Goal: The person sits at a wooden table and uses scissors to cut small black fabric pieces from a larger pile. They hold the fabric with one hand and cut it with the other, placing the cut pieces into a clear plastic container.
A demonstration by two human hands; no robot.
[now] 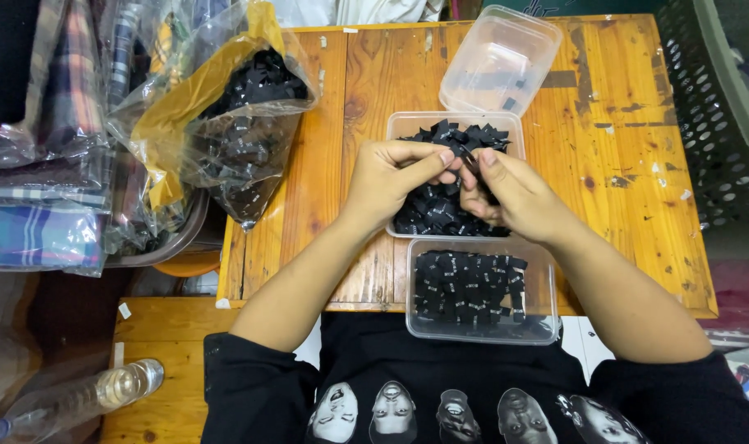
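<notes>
Together, the left hand (388,177) and right hand (506,191) are pinching one small black fabric label (468,156) between thumbs and fingertips, holding it just above a clear plastic tub (403,125) heaped with loose black labels. Nearer the person, a second clear tub (545,316) is holding labels laid flat. Both are sitting on a worn wooden table (621,148), beside an empty lid (499,59) and a plastic bag (243,123) of more labels.

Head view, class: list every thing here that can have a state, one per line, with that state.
Middle tub: open, heaped with loose black labels.
Near tub: open, labels laid flat.
Far tub: nearly empty.
Plastic bag: open, holding labels.
Left hand: pinching a label.
Right hand: pinching the same label.
</notes>
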